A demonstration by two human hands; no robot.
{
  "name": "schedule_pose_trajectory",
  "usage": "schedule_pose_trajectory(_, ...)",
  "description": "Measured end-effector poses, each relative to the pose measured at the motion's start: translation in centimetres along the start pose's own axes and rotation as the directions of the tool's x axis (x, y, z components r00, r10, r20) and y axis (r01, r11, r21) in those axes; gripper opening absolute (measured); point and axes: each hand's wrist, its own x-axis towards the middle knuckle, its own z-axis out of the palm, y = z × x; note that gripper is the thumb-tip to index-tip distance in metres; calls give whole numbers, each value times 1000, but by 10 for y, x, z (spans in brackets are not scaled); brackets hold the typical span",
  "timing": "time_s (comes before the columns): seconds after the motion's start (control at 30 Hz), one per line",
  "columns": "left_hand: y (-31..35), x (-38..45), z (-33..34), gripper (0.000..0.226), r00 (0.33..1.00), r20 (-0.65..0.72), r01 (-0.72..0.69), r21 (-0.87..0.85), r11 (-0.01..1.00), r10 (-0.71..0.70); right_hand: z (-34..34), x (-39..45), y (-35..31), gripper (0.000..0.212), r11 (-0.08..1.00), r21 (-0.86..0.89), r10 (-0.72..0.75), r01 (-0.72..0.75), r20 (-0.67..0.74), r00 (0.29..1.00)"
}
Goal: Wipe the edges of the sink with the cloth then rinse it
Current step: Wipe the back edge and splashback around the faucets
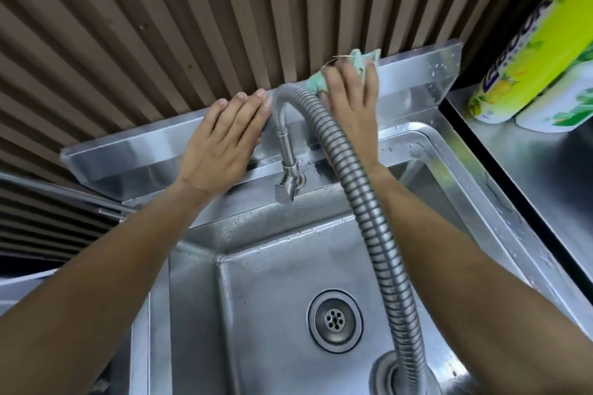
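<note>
Right hand [351, 96] presses flat on cloth [358, 56] at sink [426, 74] back edge, 1 o'clock; left hand [221, 141] flat, empty, 11 o'clock; cloth looks soft, light, bunch-prone: palm-press mid-cloth.

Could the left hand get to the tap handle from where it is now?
Probably yes: the left hand rests flat on the back ledge near the tap handle, with nothing between them.

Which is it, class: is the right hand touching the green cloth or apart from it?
Touching. The head view shows the right hand with flat fingers pressing the cloth against the sink's back ledge; cloth pokes out around them.
</note>
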Motion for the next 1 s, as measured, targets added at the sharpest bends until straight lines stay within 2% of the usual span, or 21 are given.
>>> schedule_pose_trajectory(0.07, -2, 1, 0, 48, 1000, 5, 25, 7, 1000, -25, 1, 0, -18, 39, 979, 121, -163, 162, -7, 987)
schedule_pose_trajectory(0.13, -6, -1, -1, 50, 994, 96, 40, 19, 999, -42, -4, 2, -6, 45, 936, 219, -259, 277, -109, 960)
schedule_pose_trajectory(0.23, -8, -3, -5, 59, 988, 113, 111, -26, 993, -107, -9, 3, 14, 34, 962, 219, -134, 166, -153, 979)
schedule_pose_trajectory(0.3, -10, -7, -10, 61, 977, 69, 203, 20, 979, -204, -2, 4, 8, 28, 950, 274, -124, 148, -102, 987)
schedule_pose_trajectory(0.4, -14, -13, -14, 62, 976, 93, 188, 83, 979, -195, 10, 12, -17, 39, 897, 335, -347, 288, 129, 929)
schedule_pose_trajectory(0.47, -15, -11, -15, 62, 979, 113, 161, 82, 984, -169, 9, 18, -18, 41, 890, 268, -411, 370, 119, 904)
schedule_pose_trajectory(0.5, -14, -9, -16, 62, 979, 115, 160, 81, 984, -168, 8, 16, -13, 38, 898, 222, -401, 381, 49, 915)
schedule_pose_trajectory(0.53, -14, -8, -17, 62, 977, 122, 165, 74, 983, -173, 4, 11, -3, 33, 925, 191, -326, 328, -38, 944)
schedule_pose_trajectory(0.6, -14, -8, -20, 63, 976, 135, 164, 70, 984, -173, -9, 4, 28, 28, 987, 153, -22, 54, -204, 979)
schedule_pose_trajectory(0.67, -18, 1, -22, 64, 988, 128, 75, 97, 992, -87, -26, 7, 55, 28, 938, 236, 319, -254, -295, 901)
schedule_pose_trajectory(0.7, -21, 10, -22, 63, 992, 122, -4, 118, 993, -10, -29, 11, 57, 29, 895, 284, 424, -344, -300, 855)
schedule_pose_trajectory(0.73, -23, 24, -19, 61, 990, 116, -91, 132, 987, 76, -29, 14, 49, 30, 875, 306, 461, -376, -288, 839)
schedule_pose_trajectory(0.77, -24, 40, -14, 58, 981, 115, -169, 130, 977, 154, -25, 13, 33, 31, 883, 306, 438, -355, -269, 858)
schedule_pose_trajectory(0.83, -25, 75, -1, 58, 948, 137, -298, 52, 953, 288, -12, -1, 2, 38, 934, 291, 271, -209, -191, 944)
schedule_pose_trajectory(0.87, -24, 90, 4, 59, 926, 144, -354, 5, 935, 350, -8, -8, -1, 42, 951, 270, 198, -151, -156, 968)
schedule_pose_trajectory(0.9, -23, 101, 7, 60, 906, 141, -400, -18, 916, 398, -6, -9, 6, 45, 957, 253, 188, -146, -153, 970)
schedule_pose_trajectory(0.93, -23, 109, 11, 60, 891, 137, -434, -15, 901, 432, -6, -5, 16, 47, 944, 259, 255, -205, -175, 951)
schedule_pose_trajectory(1.0, -23, 114, 15, 60, 869, 131, -480, -3, 877, 476, -11, 13, 37, 50, 848, 340, 495, -407, -232, 837)
